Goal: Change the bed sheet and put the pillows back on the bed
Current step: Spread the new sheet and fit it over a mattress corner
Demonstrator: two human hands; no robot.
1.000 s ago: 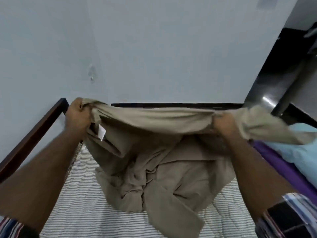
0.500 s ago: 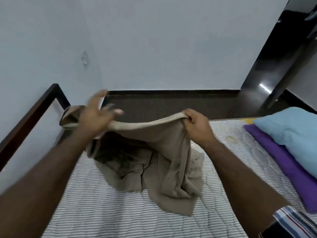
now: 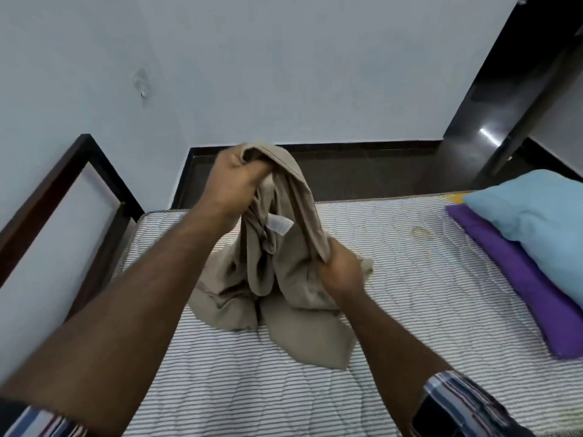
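Head view: left hand (image 3: pixel 235 178) raised, fingers clenched round bunched top of beige sheet (image 3: pixel 277 269); right hand (image 3: pixel 342 272) lower and nearer, gripping same sheet's edge; rest of sheet hangs between the hands, pooling on striped mattress (image 3: pixel 426 279) below them; blue pillow (image 3: pixel 536 216) on purple pillow (image 3: pixel 517 279), well right of right hand.

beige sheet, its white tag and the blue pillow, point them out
beige sheet (image 3: pixel 293 288), head view, bunched folds above the mattress
white tag (image 3: pixel 279 224), head view, middle of the label
blue pillow (image 3: pixel 536 222), head view, top face
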